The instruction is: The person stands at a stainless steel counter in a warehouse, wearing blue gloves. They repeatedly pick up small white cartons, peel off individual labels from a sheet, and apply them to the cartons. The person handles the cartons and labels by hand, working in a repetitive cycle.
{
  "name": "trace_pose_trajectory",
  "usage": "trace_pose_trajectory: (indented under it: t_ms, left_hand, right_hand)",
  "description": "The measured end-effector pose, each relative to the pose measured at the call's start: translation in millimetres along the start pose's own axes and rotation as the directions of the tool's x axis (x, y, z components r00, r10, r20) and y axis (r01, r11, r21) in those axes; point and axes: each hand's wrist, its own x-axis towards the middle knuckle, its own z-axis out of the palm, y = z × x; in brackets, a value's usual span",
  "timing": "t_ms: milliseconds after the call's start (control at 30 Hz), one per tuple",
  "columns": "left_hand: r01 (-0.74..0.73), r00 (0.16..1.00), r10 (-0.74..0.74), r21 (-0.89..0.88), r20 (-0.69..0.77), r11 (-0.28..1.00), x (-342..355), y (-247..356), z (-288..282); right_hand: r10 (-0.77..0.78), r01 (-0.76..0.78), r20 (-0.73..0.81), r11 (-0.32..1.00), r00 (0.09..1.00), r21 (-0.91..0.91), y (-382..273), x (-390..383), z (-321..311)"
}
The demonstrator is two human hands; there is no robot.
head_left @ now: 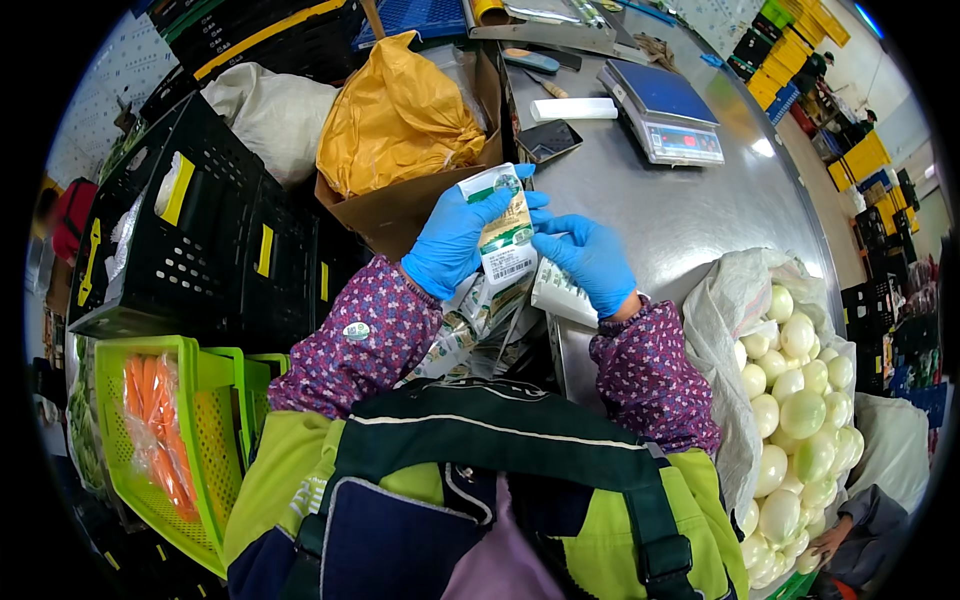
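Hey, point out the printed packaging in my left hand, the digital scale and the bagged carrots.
Printed packaging [507, 228]: head view, middle of its printed face.
Digital scale [662, 98]: head view, blue weighing plate.
Bagged carrots [158, 432]: head view, middle of the bag.

Produce-packing room — scale [660, 95], crates [215, 250], onions [803, 414]

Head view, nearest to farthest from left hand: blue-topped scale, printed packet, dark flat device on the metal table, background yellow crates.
From the left hand:
1. Printed packet: in its grip.
2. Dark flat device: just beyond, on the metal table.
3. Blue-topped scale: farther right on the table.
4. Yellow crates: far right background.
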Motion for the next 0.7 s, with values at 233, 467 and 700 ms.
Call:
trace_pose_trajectory:
  t_ms: [233,467,700]
  left_hand:
    - [-0.118,0.993,0.113,-0.139,-0.041,0.983,6,37,-9]
    - [-0.122,0.992,0.122,-0.052,0.002,0.991,0,26,-5]
    - [-0.102,0.992,0.104,0.022,-0.078,0.995,-2,18,4]
  right_hand:
    - [0.054,-0.006,0.157,0.957,0.986,-0.29,27,-16,15]
    - [-0.359,0.373,-0.136,0.922,0.923,0.099,-18,-9,18]
    - [-0.467,0.46,-0.159,0.884,0.87,-0.08,-27,-1,27]
